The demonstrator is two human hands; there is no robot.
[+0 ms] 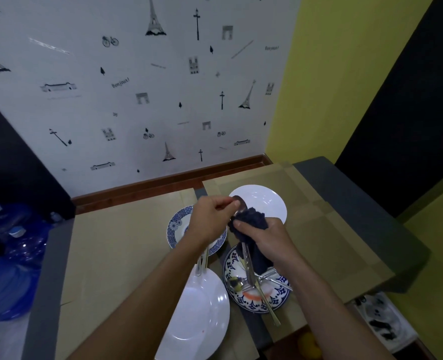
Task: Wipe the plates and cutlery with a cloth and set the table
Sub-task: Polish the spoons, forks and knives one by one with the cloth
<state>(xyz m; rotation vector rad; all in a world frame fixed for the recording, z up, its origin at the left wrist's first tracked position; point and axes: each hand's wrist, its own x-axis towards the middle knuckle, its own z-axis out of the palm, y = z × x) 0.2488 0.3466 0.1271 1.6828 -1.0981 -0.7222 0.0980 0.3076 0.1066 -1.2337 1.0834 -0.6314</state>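
The left hand [210,216] pinches the hard, light spoon [239,204] by its bowl while the right hand [267,237] squeezes the soft cloth [251,217] round its probably slippery handle.

A white wallpaper [137,100] printed with Eiffel towers, bicycles, lamp posts and "Bonjour!" is seen at the back; a brown skirting board [163,181] is run along its foot; a yellow wall [332,74] is joined to it on the right; large blue water bottles [15,255] are stood on the floor at the left; a round yellow object [310,344] is glimpsed at the lower edge, too blurred to be named.
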